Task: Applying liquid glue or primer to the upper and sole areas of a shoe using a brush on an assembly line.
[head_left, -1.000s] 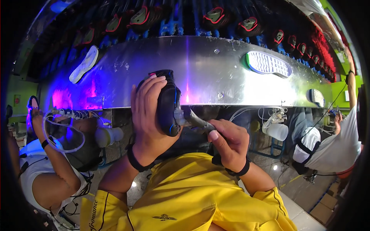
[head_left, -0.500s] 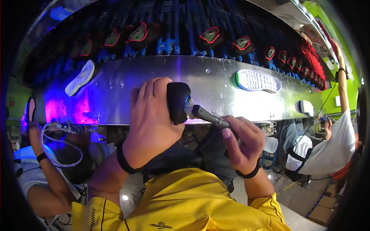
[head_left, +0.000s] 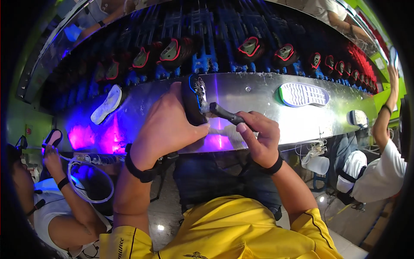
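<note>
My left hand (head_left: 166,123) grips a black shoe upper (head_left: 189,101) with blue edging, holding it over the metal bench with its underside turned to the right. That underside looks grey and shiny wet. In my right hand (head_left: 262,137), fingers and thumb close round the dark handle of a brush (head_left: 225,114). The brush's tip meets the lower part of the shoe's underside. The bristles are hard to make out against it. A white sole (head_left: 106,105) lies on the bench to the left, and a white patterned sole with a green end (head_left: 304,95) to the right.
Behind the metal bench (head_left: 241,125) runs a dark rack (head_left: 205,58) carrying several black shoe uppers with red collars (head_left: 170,50). A smaller sole (head_left: 358,118) rests at the bench's right. Co-workers sit on either side; the left one holds a shoe (head_left: 52,139) beside a white hose (head_left: 113,190).
The shoe has turned so that more of its underside shows. The brush has shifted along the underside with my right hand. My view has also shifted, and the co-worker at right has moved an arm.
</note>
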Demonstrator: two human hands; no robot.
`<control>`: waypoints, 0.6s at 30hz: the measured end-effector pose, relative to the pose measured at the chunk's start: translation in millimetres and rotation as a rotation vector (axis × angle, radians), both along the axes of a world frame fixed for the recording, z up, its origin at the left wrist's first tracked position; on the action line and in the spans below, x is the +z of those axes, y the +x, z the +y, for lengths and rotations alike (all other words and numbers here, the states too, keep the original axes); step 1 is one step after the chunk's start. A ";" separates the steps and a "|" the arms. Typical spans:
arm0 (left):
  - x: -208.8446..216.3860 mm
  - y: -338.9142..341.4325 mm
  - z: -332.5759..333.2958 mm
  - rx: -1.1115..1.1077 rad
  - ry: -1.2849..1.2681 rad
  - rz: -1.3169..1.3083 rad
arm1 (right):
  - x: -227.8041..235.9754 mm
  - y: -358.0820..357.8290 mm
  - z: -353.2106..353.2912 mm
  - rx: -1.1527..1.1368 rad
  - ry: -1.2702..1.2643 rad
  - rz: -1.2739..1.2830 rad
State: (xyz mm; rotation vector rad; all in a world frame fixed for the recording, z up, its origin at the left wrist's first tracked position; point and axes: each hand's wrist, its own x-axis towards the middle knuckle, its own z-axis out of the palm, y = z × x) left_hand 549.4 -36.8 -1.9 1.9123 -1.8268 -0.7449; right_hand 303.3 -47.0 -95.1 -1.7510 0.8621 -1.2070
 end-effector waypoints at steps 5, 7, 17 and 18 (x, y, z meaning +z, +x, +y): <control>-5.1 13.2 -12.3 -0.034 0.018 0.019 | -18.0 6.8 9.3 -0.084 -0.021 0.025; -12.7 17.3 -13.6 0.002 0.048 -0.097 | -23.7 5.6 16.2 -0.113 -0.006 0.059; -60.4 39.2 23.0 0.069 -0.094 0.444 | -13.9 -11.9 35.4 -0.136 0.303 0.101; -63.3 35.0 30.2 0.086 -0.067 0.615 | -6.4 -15.4 38.6 -0.120 0.396 0.048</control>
